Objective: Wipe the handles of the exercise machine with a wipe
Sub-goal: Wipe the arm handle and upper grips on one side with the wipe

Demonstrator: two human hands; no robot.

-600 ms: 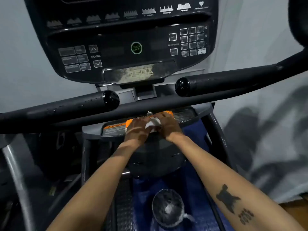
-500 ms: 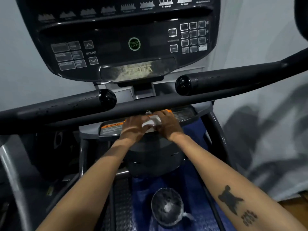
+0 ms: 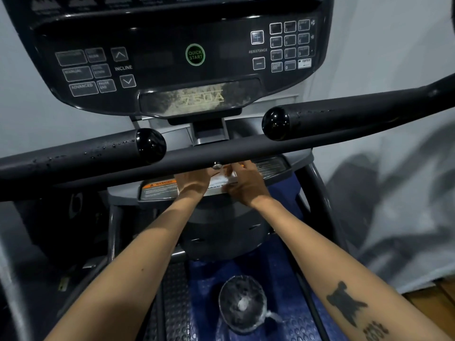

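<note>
Two black padded handles cross the view: the left handle (image 3: pixel 73 157) and the right handle (image 3: pixel 357 112), both speckled with droplets, above a dark crossbar (image 3: pixel 246 150). Just under the crossbar a white wipe pack (image 3: pixel 221 184) lies on the grey ledge (image 3: pixel 299 166). My left hand (image 3: pixel 193 182) holds the pack's left side, its fingertips hidden by the bar. My right hand (image 3: pixel 247 184) pinches a white wipe (image 3: pixel 230 174) at the pack's top. Neither hand touches a handle.
The black console (image 3: pixel 172 57) with its buttons fills the top. An orange warning label (image 3: pixel 157 188) lies left of my hands. Below, a round lidded container (image 3: pixel 242 307) stands on the blue mat (image 3: pixel 283 271). A grey wall is to the right.
My hands have pushed a little further under the crossbar and spread slightly apart. The pack's orange top is now mostly hidden and its white printed face shows between them.
</note>
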